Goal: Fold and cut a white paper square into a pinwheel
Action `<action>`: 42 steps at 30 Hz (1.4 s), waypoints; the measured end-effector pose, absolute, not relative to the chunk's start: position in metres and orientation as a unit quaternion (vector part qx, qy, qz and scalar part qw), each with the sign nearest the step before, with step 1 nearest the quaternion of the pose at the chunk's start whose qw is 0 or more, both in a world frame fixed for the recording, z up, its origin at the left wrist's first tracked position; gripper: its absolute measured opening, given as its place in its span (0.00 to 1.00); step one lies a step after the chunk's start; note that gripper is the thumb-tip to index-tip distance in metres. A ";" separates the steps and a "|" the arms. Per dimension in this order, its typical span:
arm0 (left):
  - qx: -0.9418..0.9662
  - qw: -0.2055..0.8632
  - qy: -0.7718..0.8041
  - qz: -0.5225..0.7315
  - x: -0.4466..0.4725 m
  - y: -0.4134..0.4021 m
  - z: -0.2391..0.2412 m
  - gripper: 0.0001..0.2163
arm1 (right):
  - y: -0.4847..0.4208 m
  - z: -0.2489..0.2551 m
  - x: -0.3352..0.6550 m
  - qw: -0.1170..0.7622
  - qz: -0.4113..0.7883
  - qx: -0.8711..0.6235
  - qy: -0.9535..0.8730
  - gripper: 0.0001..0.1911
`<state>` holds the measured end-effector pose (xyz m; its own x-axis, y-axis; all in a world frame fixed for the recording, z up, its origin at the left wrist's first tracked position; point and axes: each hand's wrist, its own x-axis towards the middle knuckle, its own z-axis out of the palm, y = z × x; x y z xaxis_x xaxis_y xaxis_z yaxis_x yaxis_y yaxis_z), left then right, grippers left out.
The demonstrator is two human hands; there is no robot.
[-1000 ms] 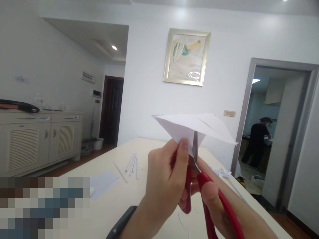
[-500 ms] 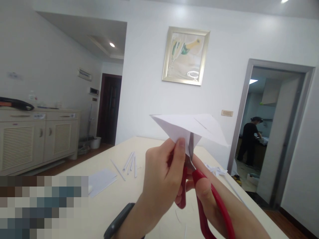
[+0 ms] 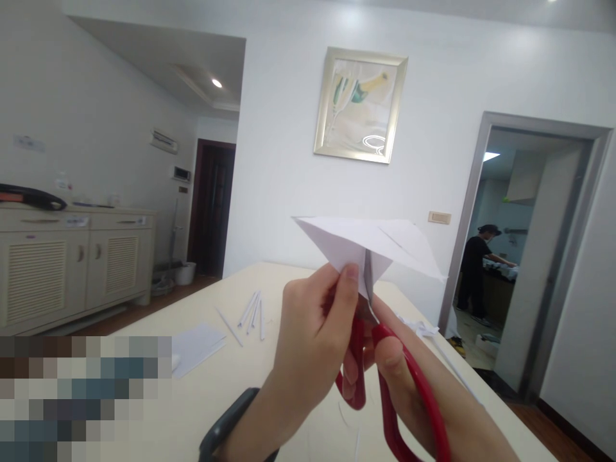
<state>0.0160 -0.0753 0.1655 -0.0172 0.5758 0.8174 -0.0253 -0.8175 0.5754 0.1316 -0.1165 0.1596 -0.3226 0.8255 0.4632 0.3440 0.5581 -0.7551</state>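
My left hand pinches a folded sheet of white paper between thumb and fingers, holding it up above the table. Red-handled scissors are in my right hand, its thumb on one handle loop and its fingers partly hidden behind the other. The visible scissor blade stands upright against the paper just right of my left thumb. How deep the cut runs is hidden by the folds. A dark band is on my left wrist.
The pale table carries a stack of white paper, several thin rolled paper sticks and crumpled paper strips at the right edge. Beyond the doorway on the right, a person in dark clothes stands at a counter.
The scissor handles have shifted slightly, with the left loop a little lower. Paper and left hand stay nearly in place. The person in the doorway has moved an arm forward.
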 end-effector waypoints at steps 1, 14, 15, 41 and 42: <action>0.665 0.232 0.203 0.681 0.016 -0.075 0.165 0.18 | -0.117 0.159 0.132 0.439 0.271 -0.385 -0.765 0.28; 0.692 0.267 0.182 0.645 0.013 -0.078 0.162 0.16 | -0.121 0.163 0.131 0.451 0.275 -0.355 -0.771 0.26; 0.692 0.263 0.185 0.646 0.012 -0.078 0.162 0.16 | -0.121 0.163 0.132 0.445 0.278 -0.352 -0.775 0.27; 0.508 0.233 0.204 0.804 0.002 -0.071 0.169 0.12 | -0.125 0.167 0.148 0.388 0.224 -0.395 -0.802 0.31; 0.507 0.237 0.206 0.803 0.002 -0.071 0.169 0.13 | -0.125 0.166 0.150 0.387 0.222 -0.395 -0.803 0.31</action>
